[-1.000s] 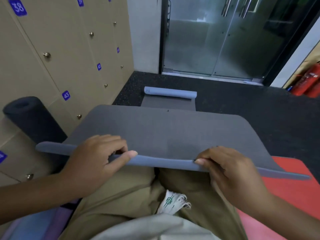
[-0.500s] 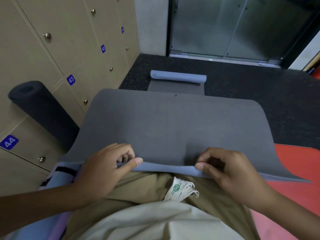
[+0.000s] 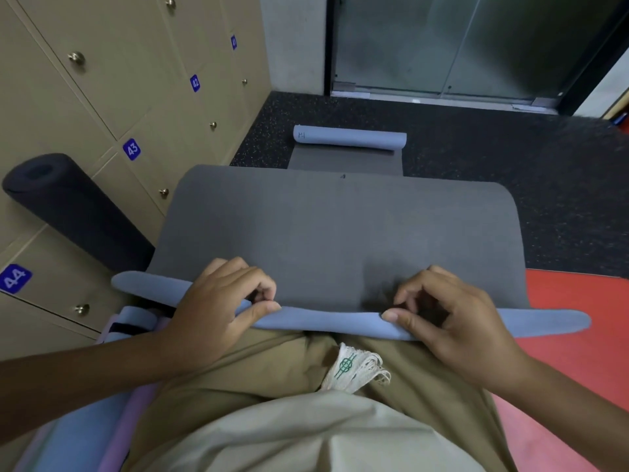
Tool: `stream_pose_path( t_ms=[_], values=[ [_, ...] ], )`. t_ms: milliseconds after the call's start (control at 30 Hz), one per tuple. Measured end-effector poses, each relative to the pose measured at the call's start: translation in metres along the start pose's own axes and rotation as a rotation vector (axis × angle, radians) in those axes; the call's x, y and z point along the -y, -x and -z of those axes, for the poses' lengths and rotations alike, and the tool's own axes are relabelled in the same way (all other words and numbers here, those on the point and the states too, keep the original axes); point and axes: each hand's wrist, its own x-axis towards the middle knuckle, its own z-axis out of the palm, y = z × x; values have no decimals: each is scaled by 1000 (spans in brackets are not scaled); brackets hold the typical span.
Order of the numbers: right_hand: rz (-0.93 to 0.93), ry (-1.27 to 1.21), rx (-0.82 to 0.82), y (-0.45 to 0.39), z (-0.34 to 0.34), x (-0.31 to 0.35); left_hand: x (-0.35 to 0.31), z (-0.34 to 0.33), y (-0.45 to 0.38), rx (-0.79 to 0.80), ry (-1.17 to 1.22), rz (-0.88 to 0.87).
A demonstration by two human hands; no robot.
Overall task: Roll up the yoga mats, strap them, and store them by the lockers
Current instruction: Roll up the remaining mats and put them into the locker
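Grey foam yoga mat (image 3: 340,233) barely started: your left hand (image 3: 218,308) and right hand (image 3: 452,321) pinch its blue-backed edge; one dark rolled mat (image 3: 75,212) leans on the beige lockers (image 3: 102,97).

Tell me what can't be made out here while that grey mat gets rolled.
Head view only:
- Left hand and right hand pinch the grey mat; curled fingertips hide under their knuckles.
- The mat's middle stretch hides the floor below it.
- The marking on its far rolled end is too small to read.
- The black rolled mat: lower end hidden behind the grey mat; any strap unseen.
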Motion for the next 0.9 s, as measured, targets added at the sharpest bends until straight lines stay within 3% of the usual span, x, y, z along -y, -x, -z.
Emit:
stream_pose_path(
  t_ms=[233, 367, 700, 900],
  values=[
    [197, 140, -14, 5, -2, -12, 4, 4, 0, 29, -152, -247],
    [331, 256, -1, 7, 0, -15, 5, 1, 0, 28, -199, -254],
    [452, 580, 7, 1, -8, -20, 9, 5, -9, 15, -424, -380],
    [453, 611, 10, -2, -7, -20, 5, 10, -16, -20, -466, -396]
  ],
)
